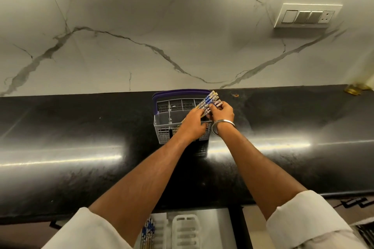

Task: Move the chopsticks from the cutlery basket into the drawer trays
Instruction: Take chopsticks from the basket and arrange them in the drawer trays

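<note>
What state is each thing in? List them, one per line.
chopsticks: bunched, tilted, tops above the basket, held by both hands.
cutlery basket: upright on the counter, handle raised.
left hand: grips the chopsticks.
right hand: pinches the chopsticks.
drawer: open.
drawer trays: one holds chopsticks already.

basket [164,127] on counter [81,127], drawer trays [185,230] below
</note>
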